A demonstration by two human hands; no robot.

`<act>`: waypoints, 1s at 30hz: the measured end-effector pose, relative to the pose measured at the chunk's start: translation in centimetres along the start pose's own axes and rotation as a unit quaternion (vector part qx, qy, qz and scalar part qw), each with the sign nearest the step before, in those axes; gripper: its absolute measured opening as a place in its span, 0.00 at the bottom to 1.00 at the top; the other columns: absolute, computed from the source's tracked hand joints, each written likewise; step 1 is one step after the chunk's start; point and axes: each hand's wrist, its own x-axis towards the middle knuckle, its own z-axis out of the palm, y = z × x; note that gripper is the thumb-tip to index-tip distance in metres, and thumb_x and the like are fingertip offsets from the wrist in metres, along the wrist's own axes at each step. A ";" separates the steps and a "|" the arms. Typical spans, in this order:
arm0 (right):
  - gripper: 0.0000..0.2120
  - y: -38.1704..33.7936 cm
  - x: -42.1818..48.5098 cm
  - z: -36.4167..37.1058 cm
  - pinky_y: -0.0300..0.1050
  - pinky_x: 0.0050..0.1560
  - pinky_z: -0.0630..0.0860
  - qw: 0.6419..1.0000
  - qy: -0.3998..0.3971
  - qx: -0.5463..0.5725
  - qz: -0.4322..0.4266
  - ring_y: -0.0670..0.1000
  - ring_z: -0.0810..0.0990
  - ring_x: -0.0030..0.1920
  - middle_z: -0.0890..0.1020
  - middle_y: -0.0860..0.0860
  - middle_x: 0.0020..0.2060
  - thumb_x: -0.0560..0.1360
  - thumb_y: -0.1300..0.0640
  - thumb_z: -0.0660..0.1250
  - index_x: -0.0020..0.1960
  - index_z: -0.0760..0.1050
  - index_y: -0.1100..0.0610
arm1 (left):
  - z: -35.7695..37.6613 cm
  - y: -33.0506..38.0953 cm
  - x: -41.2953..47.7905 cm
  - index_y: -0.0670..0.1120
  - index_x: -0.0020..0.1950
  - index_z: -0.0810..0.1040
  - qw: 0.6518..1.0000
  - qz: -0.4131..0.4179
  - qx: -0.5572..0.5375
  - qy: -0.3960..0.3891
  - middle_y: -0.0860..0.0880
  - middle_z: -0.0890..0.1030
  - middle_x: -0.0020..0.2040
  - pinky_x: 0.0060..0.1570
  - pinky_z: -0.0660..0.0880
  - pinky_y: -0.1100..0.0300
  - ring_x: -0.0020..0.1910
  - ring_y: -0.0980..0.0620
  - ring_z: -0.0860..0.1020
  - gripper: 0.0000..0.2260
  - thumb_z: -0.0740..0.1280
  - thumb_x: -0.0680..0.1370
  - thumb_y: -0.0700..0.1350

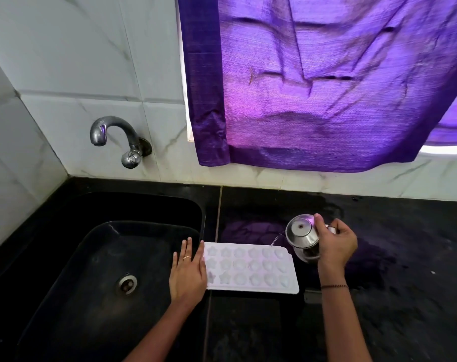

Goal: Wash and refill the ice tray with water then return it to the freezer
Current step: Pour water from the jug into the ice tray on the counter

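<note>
A white ice tray (250, 267) with star- and round-shaped moulds lies flat on the black counter, just right of the sink. My left hand (188, 273) rests flat with straight fingers against the tray's left end. My right hand (334, 244) grips a small steel jug (301, 237) with a lid, tilted toward the tray. A thin stream of water runs from its spout into the tray's far right corner.
A black sink (112, 267) with a metal drain (127, 283) fills the left. A chrome tap (117, 139) juts from the tiled wall above it. A purple curtain (326, 87) hangs over the window. The black counter (405, 296) stretches to the right.
</note>
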 end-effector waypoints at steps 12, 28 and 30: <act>0.22 0.2 0.6 -1.0 0.32 0.25 0.65 0.999 0.020 0.033 0.024 0.43 0.62 0.24 0.66 0.49 0.23 0.70 0.60 0.73 0.27 0.61 0.57 | 0.1 -0.1 0.0 0.51 0.76 0.58 1.000 0.000 -0.005 0.003 0.46 0.56 0.77 0.74 0.46 0.53 0.77 0.51 0.50 0.31 0.34 0.75 0.54; 0.19 0.2 0.8 -1.4 0.35 0.27 0.63 0.994 0.016 -0.080 -0.068 0.47 0.62 0.26 0.67 0.52 0.23 0.70 0.60 0.73 0.28 0.65 0.61 | 0.3 -0.1 0.1 0.51 0.75 0.59 1.000 -0.004 0.005 0.008 0.46 0.58 0.77 0.73 0.46 0.53 0.77 0.50 0.51 0.31 0.35 0.76 0.54; 0.18 0.2 0.8 -1.4 0.34 0.27 0.64 0.993 0.016 -0.088 -0.072 0.47 0.63 0.26 0.69 0.53 0.24 0.70 0.60 0.73 0.29 0.66 0.62 | 0.3 -0.1 0.1 0.51 0.75 0.59 1.000 -0.004 0.007 0.008 0.46 0.58 0.77 0.73 0.46 0.53 0.77 0.50 0.51 0.31 0.35 0.76 0.54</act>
